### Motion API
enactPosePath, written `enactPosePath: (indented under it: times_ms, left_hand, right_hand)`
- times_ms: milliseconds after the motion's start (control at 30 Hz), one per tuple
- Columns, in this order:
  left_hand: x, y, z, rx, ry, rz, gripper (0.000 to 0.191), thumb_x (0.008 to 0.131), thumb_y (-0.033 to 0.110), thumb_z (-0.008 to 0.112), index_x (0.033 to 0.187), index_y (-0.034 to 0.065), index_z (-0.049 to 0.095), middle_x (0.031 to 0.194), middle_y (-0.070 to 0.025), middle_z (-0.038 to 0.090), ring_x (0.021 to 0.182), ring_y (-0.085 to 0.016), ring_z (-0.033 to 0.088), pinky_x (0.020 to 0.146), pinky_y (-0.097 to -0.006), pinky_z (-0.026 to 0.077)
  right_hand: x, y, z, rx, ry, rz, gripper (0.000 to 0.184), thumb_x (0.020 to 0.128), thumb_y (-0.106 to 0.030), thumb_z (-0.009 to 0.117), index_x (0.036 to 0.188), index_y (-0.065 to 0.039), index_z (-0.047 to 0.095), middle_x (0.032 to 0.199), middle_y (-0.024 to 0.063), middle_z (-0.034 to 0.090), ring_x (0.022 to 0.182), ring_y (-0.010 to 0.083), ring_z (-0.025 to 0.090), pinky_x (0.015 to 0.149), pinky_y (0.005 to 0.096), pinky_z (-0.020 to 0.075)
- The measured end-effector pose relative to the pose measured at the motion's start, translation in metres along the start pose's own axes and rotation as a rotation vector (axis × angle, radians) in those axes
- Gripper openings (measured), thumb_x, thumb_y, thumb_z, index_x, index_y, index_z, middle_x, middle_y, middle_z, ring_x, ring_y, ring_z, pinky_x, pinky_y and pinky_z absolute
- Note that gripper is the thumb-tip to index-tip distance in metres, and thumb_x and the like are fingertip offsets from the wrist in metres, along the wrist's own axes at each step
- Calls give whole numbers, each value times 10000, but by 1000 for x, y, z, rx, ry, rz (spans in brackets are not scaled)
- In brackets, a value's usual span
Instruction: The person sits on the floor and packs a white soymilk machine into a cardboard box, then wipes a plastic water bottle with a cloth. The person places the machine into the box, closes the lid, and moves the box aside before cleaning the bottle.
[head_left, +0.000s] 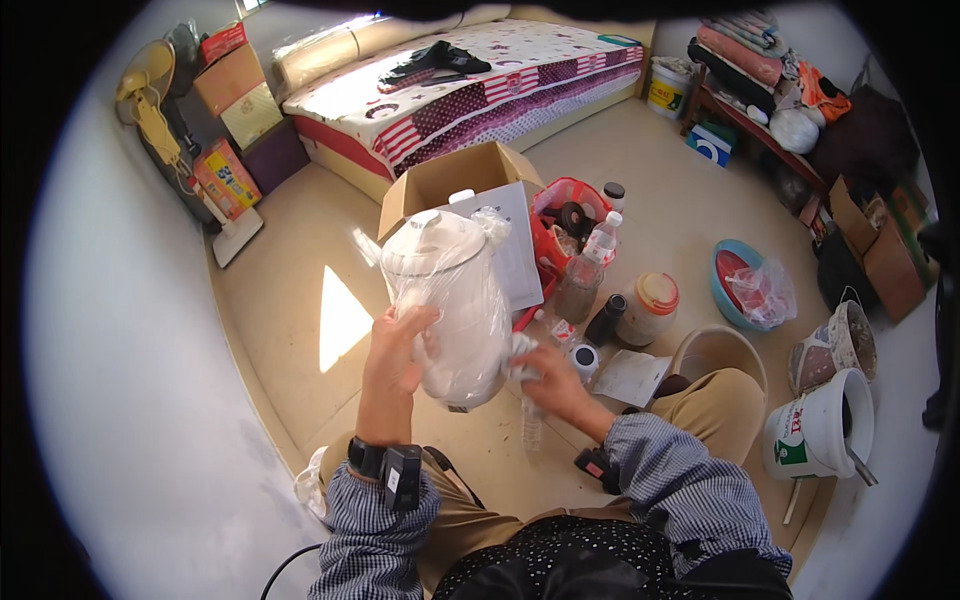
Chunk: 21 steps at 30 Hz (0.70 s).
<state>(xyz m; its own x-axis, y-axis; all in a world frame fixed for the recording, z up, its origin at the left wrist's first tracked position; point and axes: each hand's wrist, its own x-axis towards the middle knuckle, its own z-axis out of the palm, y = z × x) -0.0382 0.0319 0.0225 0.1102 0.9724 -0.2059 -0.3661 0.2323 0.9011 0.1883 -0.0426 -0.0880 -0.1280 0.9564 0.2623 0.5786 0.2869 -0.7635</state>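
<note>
A white lidded jug or kettle (457, 322), wrapped in clear plastic film, is tilted in front of me. My left hand (397, 345) grips it from the left side, thumb across its wall. On the other side, my right hand (551, 375) has a crumpled white wad (523, 356) between its fingers, up against the jug's lower right; whether it is cloth or film I cannot tell. Bunched film (491, 225) sticks out by the lid. Behind the jug stand an opened cardboard box (457, 176) and a printed white sheet (517, 255).
Right of the jug are a red basket (574, 191), clear plastic bottles (581, 277), a dark bottle (606, 319) and a lidded jar (649, 311). Farther right are a blue basin (724, 300) and white bucket (799, 435). A bed (465, 105) stands behind; a wall (150, 375) bounds the left.
</note>
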Motion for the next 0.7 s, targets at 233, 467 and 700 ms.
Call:
enactPosePath:
  times_ms: [233,467,700]
  left_hand:
    - [-11,10,7,2,9,-16,234,746,105,718,954,65,619,801,1,581,672,-99,514,548,-266,387]
    - [-11,8,2,17,-53,-11,164,774,93,671,926,58,622,729,30,525,611,-75,477,516,-237,377]
    - [-12,8,-10,2,-248,-46,226,759,117,676,963,48,609,759,16,547,615,-87,491,506,-261,365]
  right_hand:
    - [98,-25,-20,96,541,-285,440,910,-7,561,1348,-30,517,1187,188,569,1129,326,562,1022,377,421]
    - [21,83,21,174,-142,119,484,877,5,575,1357,-41,541,1249,183,629,1185,307,591,1042,366,426]
    - [75,83,-29,1151,59,256,402,990,-52,539,1392,-59,546,1205,49,657,1060,116,618,869,267,515]
